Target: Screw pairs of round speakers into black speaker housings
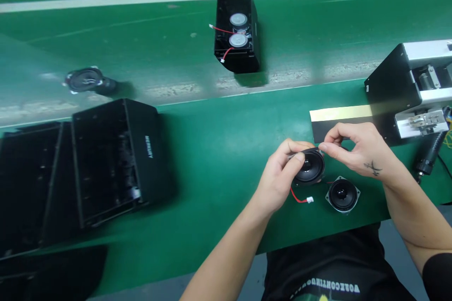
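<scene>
Head view: L hand (pixel 277 176) grips spkr (pixel 309 169), thumb on rim; R hand (pixel 355 148) pinches end of thin blk strip (pixel 311 150) at spkr's far edge. Red lead (pixel 297 197) trails nr L hand. 2nd unit (pixel 342 194) on grn bench (pixel 219 150), bodyward of R hand.

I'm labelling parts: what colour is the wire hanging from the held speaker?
The wire is red, seen best in the head view.

Two hands (pixel 278 174) (pixel 356 148), two nearby speakers (pixel 310 168) (pixel 342 194), three white plugs (pixel 310 200) (pixel 222 60) (pixel 211 26), one machine (pixel 391 80).
</scene>
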`<state>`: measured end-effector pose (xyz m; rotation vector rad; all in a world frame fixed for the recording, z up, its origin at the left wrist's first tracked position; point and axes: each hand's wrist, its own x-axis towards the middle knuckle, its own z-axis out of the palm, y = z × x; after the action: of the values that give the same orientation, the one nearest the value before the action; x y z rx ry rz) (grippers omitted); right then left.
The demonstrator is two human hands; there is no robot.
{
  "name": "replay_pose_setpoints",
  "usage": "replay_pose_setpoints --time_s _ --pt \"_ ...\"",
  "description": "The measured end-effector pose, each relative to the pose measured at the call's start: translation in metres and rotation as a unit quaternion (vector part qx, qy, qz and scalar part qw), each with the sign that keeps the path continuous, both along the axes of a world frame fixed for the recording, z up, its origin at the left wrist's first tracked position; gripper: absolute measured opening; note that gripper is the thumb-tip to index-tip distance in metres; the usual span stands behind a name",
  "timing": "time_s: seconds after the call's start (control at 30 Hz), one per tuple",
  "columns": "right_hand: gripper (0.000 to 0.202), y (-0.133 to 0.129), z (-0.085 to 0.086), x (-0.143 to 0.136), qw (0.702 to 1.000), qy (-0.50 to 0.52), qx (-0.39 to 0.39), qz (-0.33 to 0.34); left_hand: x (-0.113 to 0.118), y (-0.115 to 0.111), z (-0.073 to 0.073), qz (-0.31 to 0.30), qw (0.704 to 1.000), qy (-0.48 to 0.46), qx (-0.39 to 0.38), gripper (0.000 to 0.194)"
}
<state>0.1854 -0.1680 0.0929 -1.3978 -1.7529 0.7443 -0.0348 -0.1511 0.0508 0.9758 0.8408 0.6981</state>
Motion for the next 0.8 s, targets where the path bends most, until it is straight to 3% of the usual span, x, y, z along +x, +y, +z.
replay_pose_setpoints --time_s 0.43,0.8 --pt "0.022 0.0 -0.003 -0.008 1.0 0.01 -0.011 -0.009 0.008 -0.001 0.007 0.047 0.997 -0.04 -0.044 0.049" --pt "0.023 0.001 -0.01 -0.014 1.0 0.02 0.007 -0.002 0.01 -0.002 0.004 0.094 0.995 -0.016 -0.018 0.044"
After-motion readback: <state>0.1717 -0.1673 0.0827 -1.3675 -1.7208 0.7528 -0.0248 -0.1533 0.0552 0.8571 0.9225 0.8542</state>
